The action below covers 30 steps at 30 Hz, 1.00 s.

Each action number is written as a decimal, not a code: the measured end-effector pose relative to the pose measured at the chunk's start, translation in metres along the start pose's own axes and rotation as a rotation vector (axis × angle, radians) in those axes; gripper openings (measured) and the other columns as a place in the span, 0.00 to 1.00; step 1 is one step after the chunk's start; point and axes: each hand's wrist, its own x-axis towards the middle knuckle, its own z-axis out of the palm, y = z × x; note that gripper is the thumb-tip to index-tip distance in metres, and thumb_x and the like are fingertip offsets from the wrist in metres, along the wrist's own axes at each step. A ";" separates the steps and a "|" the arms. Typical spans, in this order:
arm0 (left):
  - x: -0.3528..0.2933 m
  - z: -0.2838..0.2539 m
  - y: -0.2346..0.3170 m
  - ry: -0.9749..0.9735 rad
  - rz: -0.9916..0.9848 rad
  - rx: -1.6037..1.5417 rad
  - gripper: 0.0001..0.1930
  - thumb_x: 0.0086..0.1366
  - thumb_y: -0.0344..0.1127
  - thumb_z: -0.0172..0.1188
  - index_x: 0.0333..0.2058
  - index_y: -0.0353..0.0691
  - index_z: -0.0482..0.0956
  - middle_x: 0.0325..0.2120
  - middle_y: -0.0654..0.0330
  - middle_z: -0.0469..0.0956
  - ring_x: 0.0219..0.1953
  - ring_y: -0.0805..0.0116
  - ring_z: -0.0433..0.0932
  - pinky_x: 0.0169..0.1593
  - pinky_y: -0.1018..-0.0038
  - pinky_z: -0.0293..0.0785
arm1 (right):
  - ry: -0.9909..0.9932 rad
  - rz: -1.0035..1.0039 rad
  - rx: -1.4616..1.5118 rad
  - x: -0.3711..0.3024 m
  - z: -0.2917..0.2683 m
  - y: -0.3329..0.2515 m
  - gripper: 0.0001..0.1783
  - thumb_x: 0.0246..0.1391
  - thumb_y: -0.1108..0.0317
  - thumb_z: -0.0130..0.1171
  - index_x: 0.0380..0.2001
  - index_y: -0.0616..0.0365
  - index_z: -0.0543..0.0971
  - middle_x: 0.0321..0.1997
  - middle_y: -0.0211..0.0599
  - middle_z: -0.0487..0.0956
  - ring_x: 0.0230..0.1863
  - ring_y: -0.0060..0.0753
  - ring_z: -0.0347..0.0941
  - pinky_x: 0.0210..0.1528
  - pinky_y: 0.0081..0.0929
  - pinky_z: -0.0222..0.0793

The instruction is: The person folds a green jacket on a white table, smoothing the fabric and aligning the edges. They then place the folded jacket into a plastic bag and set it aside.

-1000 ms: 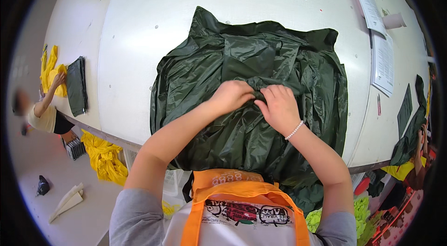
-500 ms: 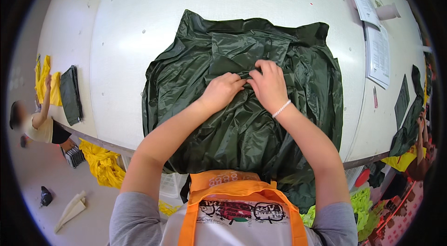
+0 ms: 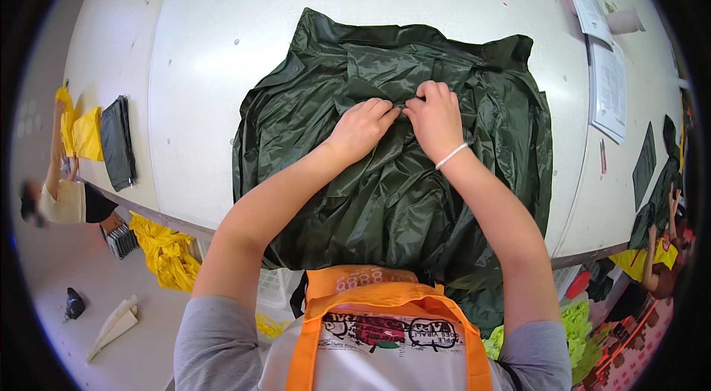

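A dark green, shiny garment (image 3: 296,132), thin like a raincoat, lies spread and wrinkled on the white table, its lower part hanging over the near edge. Both my hands work at its upper middle, just below a flat flap-like panel (image 3: 385,65). My left hand (image 3: 363,128) is closed, its fingertips pinching a fold of the cloth. Close beside it, fingertips almost meeting, my right hand (image 3: 435,121) has its fingers bent and pinched on the same part. A beaded white bracelet (image 3: 451,156) circles my right wrist. Whatever small piece sits between the fingertips is hidden.
Folded yellow (image 3: 87,133) and dark green cloths (image 3: 118,143) lie at the table's left, near another person (image 3: 63,198). Printed sheets (image 3: 607,87) and a small pink-handled tool (image 3: 603,157) are at right. Yellow cloth (image 3: 164,252) hangs below the table edge.
My hands have shifted slightly up the garment, still pinching the cloth. The whole view has moved a little. At the left, the other person's arm has changed position.
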 end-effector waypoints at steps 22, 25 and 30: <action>0.063 -0.013 -0.061 -0.137 -0.181 -0.399 0.16 0.51 0.36 0.65 0.39 0.38 0.80 0.36 0.59 0.77 0.40 0.58 0.75 0.41 0.67 0.73 | -0.011 0.074 0.104 0.024 0.018 0.021 0.07 0.45 0.65 0.62 0.26 0.57 0.80 0.31 0.35 0.75 0.40 0.39 0.69 0.43 0.34 0.65; 0.067 -0.014 -0.043 0.121 0.102 0.007 0.16 0.49 0.37 0.66 0.38 0.40 0.79 0.35 0.61 0.74 0.40 0.62 0.74 0.41 0.69 0.73 | -0.162 0.196 0.217 0.046 0.019 0.040 0.08 0.45 0.65 0.62 0.26 0.57 0.84 0.28 0.40 0.80 0.36 0.45 0.73 0.41 0.37 0.69; 0.065 0.006 -0.056 0.046 -0.065 -0.020 0.15 0.51 0.35 0.66 0.38 0.38 0.81 0.35 0.59 0.78 0.38 0.61 0.77 0.40 0.70 0.74 | -0.080 0.222 0.047 0.064 0.013 0.030 0.08 0.46 0.65 0.61 0.26 0.58 0.81 0.33 0.41 0.77 0.41 0.43 0.71 0.41 0.36 0.69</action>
